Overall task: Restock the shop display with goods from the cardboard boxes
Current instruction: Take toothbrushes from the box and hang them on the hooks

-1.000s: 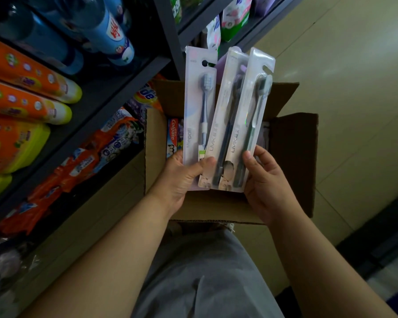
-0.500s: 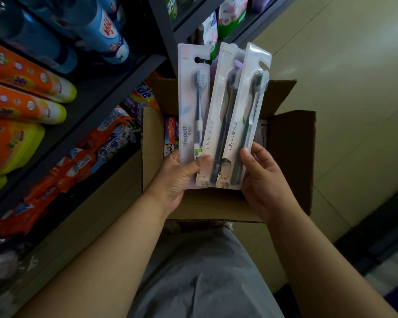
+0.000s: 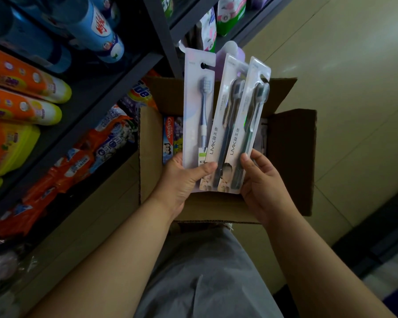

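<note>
below, pale floor lies open right of the shelving. over the open cardboard box, with colgate inside, my left hand and right hand grip three fanned toothbrush packs; two read lmk.

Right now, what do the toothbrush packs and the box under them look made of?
Toothbrush packs: printed card backing under a clear plastic blister, judging by the glare over the brush heads and punched hang holes. Box: plain brown corrugated cardboard, matte, with folded-out flaps.
</note>
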